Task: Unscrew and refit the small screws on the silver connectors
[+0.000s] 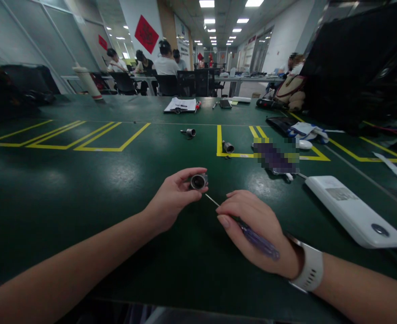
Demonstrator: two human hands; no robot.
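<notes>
My left hand pinches a small round metal part between thumb and fingers, just above the green table. My right hand is closed round a blue-handled screwdriver, with a white watch on the wrist. The thin shaft of the screwdriver points up-left and its tip reaches the underside of the metal part. Two similar metal parts lie farther back: one in the middle of the table, one on a yellow line.
A white oblong device lies to the right. A white mouse, cloth and dark bags sit at back right. A clipboard with papers and a phone lie at the far edge. Several people sit at desks behind.
</notes>
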